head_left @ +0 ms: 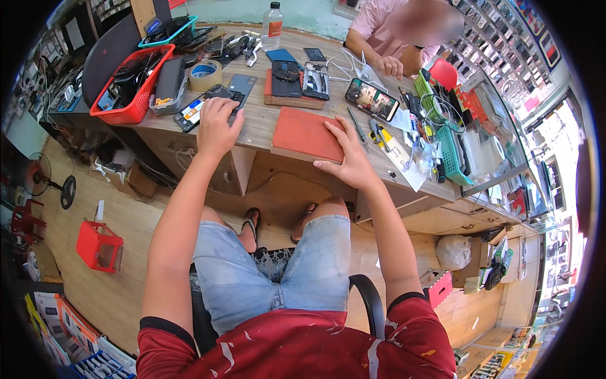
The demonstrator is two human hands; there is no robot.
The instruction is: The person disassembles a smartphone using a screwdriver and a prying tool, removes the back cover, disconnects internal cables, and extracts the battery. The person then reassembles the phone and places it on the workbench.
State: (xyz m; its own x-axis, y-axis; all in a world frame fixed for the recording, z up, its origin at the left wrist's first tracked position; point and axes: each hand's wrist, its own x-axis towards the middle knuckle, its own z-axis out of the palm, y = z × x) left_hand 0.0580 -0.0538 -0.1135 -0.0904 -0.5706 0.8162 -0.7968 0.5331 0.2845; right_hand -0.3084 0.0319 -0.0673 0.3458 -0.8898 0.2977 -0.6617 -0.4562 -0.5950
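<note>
Head view. The person is sitting at a wooden workbench (265, 123), both forearms reaching up from the lower edge. The landmark for all positions below is the red mat (307, 134), which is lying flat on the bench near its front edge.

The right hand (347, 155) is resting palm down on the red mat's right front corner, fingers spread and flat; it is pressing or steadying the mat rather than gripping anything. The left hand (218, 123) is lying well to the left of the red mat, fingers curled down over a phone (197, 108) with a lit screen; the hand is covering the phone's right end, and whether it is actually clasping it cannot be told.

Just behind the red mat a second work pad (291, 85) is carrying a dark phone and an opened phone. To the right of the mat another phone (371, 99) with a lit screen is lying at an angle, with small tools (379, 134) just beside it. Further right a green basket (449, 148) is sitting at the bench end. Far left of the mat a red basket (136, 85) is holding dark devices, with a tape roll (205, 74) between it and the mat. A clear bottle (272, 26) is standing behind the mat at the bench's far edge.

Another person's hand (391, 65) is resting on the bench beyond the mat, to the right.
</note>
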